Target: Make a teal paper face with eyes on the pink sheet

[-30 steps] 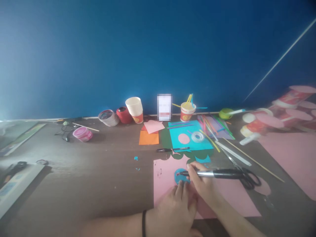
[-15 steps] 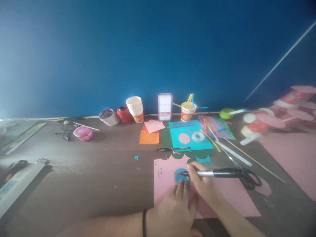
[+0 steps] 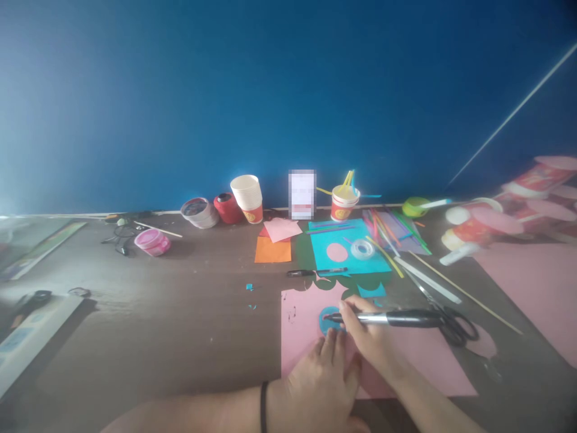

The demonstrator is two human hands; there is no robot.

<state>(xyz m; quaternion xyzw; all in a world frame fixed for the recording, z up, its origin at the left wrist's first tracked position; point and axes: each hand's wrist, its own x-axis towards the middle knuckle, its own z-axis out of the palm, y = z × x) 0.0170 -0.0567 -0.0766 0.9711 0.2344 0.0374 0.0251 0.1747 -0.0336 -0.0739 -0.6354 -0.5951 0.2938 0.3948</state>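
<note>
On the pink paper sheet (image 3: 424, 361) lies a blue disc (image 3: 327, 328). My left hand (image 3: 322, 373), a black band at its wrist, lies flat with its fingertips at the disc's lower edge, fingers stretched forward. My right hand (image 3: 372, 340) grips a black and silver marker (image 3: 412, 317), its tip on the disc. Under the marker's back end, at the right, are black-handled scissors (image 3: 455, 325). Scalloped cuts run along the sheet's top edge.
Behind the sheet are a thin black pen (image 3: 315, 272), turquoise paper (image 3: 324, 234) with clear tape (image 3: 363, 249), and orange paper (image 3: 273, 250). Paper cups (image 3: 247, 195) stand by the wall. At the right are decorated cups (image 3: 473, 231) and a wooden stick (image 3: 469, 294).
The marker and my right hand have shifted very slightly. My left hand stays in place.
</note>
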